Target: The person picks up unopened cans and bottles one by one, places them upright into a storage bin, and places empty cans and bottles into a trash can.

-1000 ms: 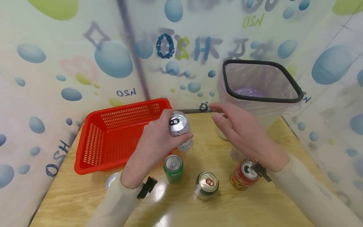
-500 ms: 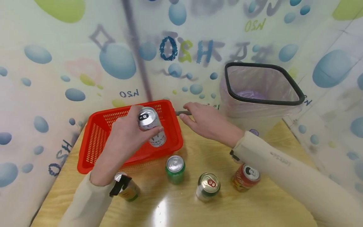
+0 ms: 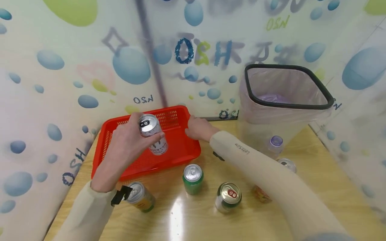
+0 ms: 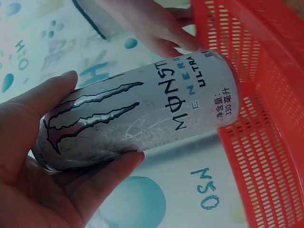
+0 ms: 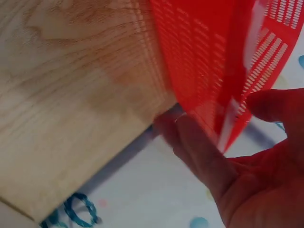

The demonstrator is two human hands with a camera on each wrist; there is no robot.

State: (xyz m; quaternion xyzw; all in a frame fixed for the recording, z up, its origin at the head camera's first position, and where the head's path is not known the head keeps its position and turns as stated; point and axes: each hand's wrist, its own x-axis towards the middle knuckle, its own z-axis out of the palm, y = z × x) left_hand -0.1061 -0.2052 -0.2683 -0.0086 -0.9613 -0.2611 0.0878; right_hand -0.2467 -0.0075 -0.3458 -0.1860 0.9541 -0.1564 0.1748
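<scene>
A white and silver Monster Ultra energy drink can [image 3: 158, 145] is in my left hand [image 3: 126, 140], thumb and fingers wrapped round its top part. The can hangs tilted over the red plastic basket [image 3: 140, 170]; in the left wrist view its lettering [image 4: 183, 102] shows and its lower end lies near the basket wall [image 4: 256, 161]. My right hand [image 3: 199, 129] is at the basket's right rim. In the right wrist view the fingers [image 5: 204, 154] lie along the outer wall and the thumb [image 5: 268, 105] is by the rim; the blurred fingertips are partly unclear.
On the wooden table stand an orange and green can [image 3: 141, 197], a green can [image 3: 193, 179] and a gold-topped can [image 3: 228, 197]. A red can [image 3: 262, 194], a silver-topped can [image 3: 287, 164] and a plastic bottle [image 3: 274, 147] are near my right sleeve. Behind stands a lined bin [image 3: 265, 117].
My left hand has carried the Monster can leftward from the table to above the basket. The right hand has moved left from in front of the bin to the basket's right rim.
</scene>
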